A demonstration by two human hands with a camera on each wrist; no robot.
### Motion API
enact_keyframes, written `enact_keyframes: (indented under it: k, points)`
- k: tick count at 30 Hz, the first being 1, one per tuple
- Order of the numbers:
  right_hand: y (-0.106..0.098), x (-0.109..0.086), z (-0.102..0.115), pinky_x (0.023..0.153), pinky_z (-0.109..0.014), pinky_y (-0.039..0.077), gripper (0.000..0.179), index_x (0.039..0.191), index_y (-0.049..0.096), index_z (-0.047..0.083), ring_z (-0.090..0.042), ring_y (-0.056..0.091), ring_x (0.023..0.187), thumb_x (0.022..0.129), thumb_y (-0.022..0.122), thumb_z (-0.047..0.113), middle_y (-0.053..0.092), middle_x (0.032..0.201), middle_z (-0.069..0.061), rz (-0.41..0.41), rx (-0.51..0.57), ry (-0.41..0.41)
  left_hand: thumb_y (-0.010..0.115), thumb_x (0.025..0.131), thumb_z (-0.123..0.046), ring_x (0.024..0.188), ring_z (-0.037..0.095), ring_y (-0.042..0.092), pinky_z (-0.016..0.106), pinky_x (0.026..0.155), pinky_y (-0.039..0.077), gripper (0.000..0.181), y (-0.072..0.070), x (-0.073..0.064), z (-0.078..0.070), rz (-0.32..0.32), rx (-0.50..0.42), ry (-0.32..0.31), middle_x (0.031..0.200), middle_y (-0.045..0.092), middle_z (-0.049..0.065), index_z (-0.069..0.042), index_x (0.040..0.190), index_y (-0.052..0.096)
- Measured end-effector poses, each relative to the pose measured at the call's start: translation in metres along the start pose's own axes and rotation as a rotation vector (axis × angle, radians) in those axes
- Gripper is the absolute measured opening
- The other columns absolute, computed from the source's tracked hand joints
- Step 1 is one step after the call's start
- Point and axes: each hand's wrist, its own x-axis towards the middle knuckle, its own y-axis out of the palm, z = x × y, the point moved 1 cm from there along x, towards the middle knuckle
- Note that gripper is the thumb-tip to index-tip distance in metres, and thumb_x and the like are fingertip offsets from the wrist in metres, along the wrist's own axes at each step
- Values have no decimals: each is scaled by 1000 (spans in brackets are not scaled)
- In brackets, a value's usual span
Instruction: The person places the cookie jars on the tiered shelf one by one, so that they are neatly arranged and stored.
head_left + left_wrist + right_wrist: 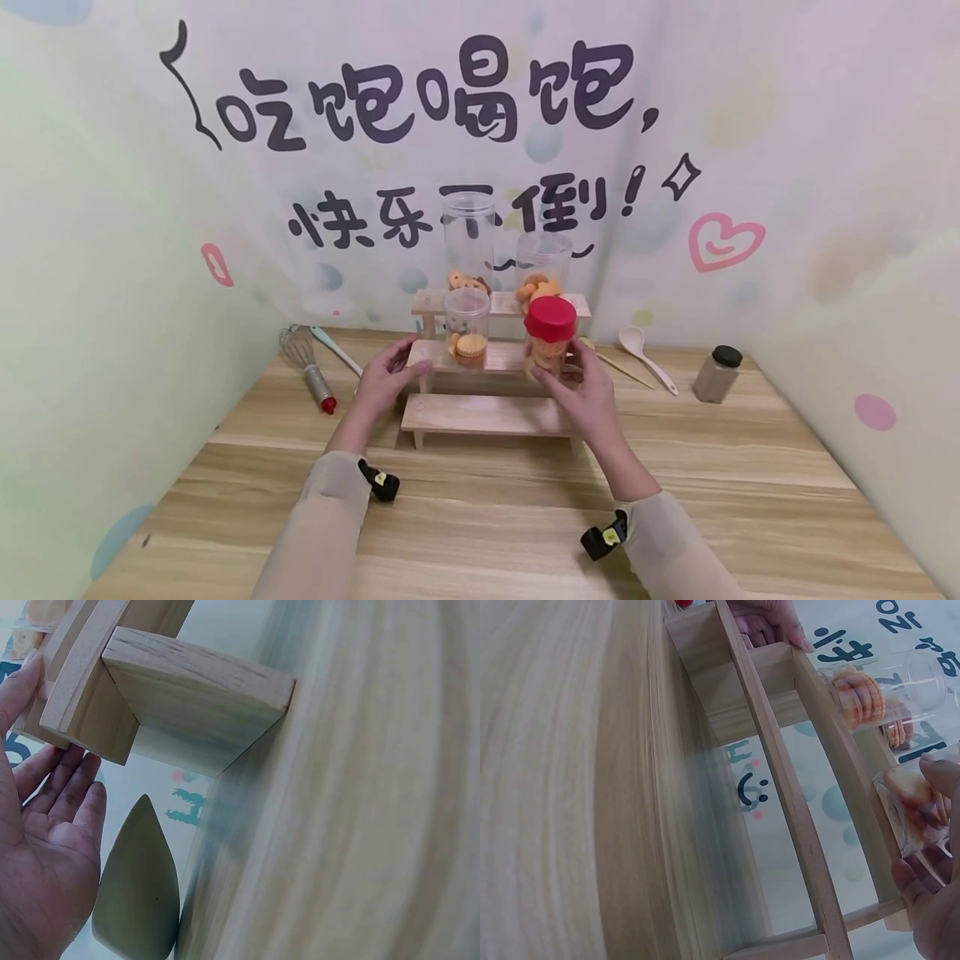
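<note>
A three-tier wooden stand (487, 415) stands on the table. My left hand (392, 375) grips the left end of its middle tier, thumb over the top and fingers below the board in the left wrist view. My right hand (585, 393) holds a clear cookie jar with a red lid (551, 319) at that tier's right end. Thumb and fingers lie on either side of the jar (909, 814) in the right wrist view. A lidded clear jar (467, 321) of round cookies sits left on this tier. On the top tier are a tall jar (469, 242) and a shorter jar (543, 271), both with cookies.
Left of the stand lie a whisk (311, 371) and a blue-handled utensil (335, 347). To the right are a wooden stick (626, 369), a pale spoon (645, 357) and a black-capped jar (717, 375). A printed cloth wall (795, 125) encloses the back and sides.
</note>
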Motion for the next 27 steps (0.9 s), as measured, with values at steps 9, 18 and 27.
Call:
enact_keyframes:
  k: [9, 18, 27]
  points:
    - [1, -1, -1, 88, -46, 58, 66, 136, 53, 8, -29, 66, 104, 83, 85, 29, 63, 129, -12, -20, 50, 2, 75, 93, -16, 140, 34, 43, 41, 116, 36, 65, -1, -1, 0, 3, 3, -5, 149, 47, 24, 4, 148, 45]
    - [1, -1, -1, 77, -20, 58, 52, 130, 63, 2, -27, 69, 95, 85, 84, 21, 68, 118, -13, -47, -19, -62, 75, 93, -16, 140, 34, 43, 41, 116, 35, 65, -1, -1, 0, 3, 0, -6, 149, 47, 24, 4, 148, 45]
    - [0, -1, -3, 73, -14, 55, 48, 125, 66, -1, -31, 69, 92, 85, 84, 20, 71, 109, -16, -66, -7, -22, 75, 93, -17, 140, 33, 43, 41, 116, 36, 65, 1, -1, -1, 2, 10, -13, 150, 46, 23, 2, 148, 46]
